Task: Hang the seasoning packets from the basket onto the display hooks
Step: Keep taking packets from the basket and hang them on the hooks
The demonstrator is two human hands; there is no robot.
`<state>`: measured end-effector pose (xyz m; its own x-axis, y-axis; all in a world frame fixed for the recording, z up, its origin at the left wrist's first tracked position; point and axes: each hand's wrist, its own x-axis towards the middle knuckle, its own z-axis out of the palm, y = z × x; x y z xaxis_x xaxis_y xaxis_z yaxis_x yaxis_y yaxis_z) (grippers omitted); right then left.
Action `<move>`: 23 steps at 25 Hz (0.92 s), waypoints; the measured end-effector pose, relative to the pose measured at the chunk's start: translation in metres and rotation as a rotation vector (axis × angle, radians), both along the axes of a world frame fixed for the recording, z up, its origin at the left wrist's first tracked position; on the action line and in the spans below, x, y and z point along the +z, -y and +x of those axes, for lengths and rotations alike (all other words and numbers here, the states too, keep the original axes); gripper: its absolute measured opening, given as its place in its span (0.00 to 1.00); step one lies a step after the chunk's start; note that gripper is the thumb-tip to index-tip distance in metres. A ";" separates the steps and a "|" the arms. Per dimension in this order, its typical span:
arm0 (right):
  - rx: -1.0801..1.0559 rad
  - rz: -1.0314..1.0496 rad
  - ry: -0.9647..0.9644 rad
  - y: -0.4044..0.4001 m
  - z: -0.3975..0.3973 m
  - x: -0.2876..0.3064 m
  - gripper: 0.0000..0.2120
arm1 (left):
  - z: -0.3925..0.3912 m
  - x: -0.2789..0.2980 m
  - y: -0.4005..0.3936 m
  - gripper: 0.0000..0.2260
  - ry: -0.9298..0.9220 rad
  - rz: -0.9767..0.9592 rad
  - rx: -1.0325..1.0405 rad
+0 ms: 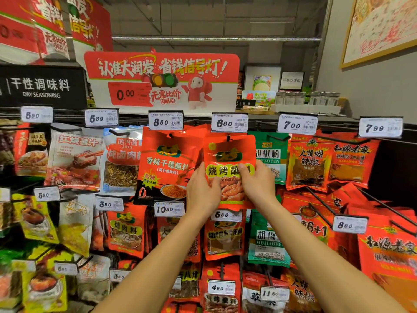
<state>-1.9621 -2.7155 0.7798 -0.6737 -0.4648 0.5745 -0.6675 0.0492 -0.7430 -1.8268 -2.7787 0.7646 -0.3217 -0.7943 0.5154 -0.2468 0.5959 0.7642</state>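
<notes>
**Both hands bring a red packet to its hook**

Now the red seasoning packet (228, 154) is at the top row of the display, directly under the price tag 6.30 (229, 123). Its hanging hole is at the black hook (228, 138), and it looks already threaded, though I cannot tell how far it sits on the hook. The left hand (203, 190) grasps the lower left edge of the packet, and the right hand (256, 179) grasps the right side with the thumb on the yellow label. I think two hands are used because the foil is soft, so holding both sides keeps it flat and the hole in line with the hook.

Just beside it on the left hangs a larger red packet (164, 166) under the tag 8.50 (165, 121). On the right is a green pepper packet (269, 154), partly hidden by the right hand. More packets fill the rows below. The basket is not visible, so I cannot say how many packets remain.
</notes>
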 end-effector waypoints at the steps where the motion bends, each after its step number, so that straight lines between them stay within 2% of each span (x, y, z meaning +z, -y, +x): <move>1: -0.010 0.003 0.052 0.009 -0.004 0.003 0.11 | -0.009 0.005 0.003 0.27 0.018 0.040 -0.006; 5: -0.051 0.146 0.257 0.043 -0.030 0.015 0.18 | -0.038 0.028 0.024 0.23 0.063 0.236 -0.013; 9: -0.003 0.176 0.383 0.064 -0.052 0.023 0.16 | -0.050 0.038 0.039 0.25 0.121 0.285 -0.011; 11: 0.082 0.194 0.442 0.065 -0.057 0.020 0.18 | -0.045 0.037 0.041 0.21 0.074 0.305 -0.060; 13: 0.151 0.198 0.468 0.056 -0.053 0.010 0.23 | -0.035 0.030 0.037 0.16 0.031 0.278 -0.115; 15: 0.109 0.186 0.368 0.037 -0.044 0.002 0.24 | -0.022 0.021 0.030 0.16 0.013 0.213 -0.146; 17: 0.008 0.051 0.259 0.014 -0.036 -0.002 0.19 | -0.005 0.014 0.020 0.20 -0.029 0.186 -0.165; 18: 0.005 -0.063 0.267 0.000 -0.030 -0.004 0.14 | 0.004 0.010 0.017 0.18 -0.060 0.186 -0.185; 20: 0.109 -0.233 0.389 -0.030 -0.016 -0.010 0.09 | 0.028 -0.005 0.010 0.08 -0.171 0.256 -0.280; 23: 0.267 -0.240 0.523 -0.067 0.005 -0.031 0.10 | 0.061 -0.036 -0.001 0.09 -0.298 0.465 -0.382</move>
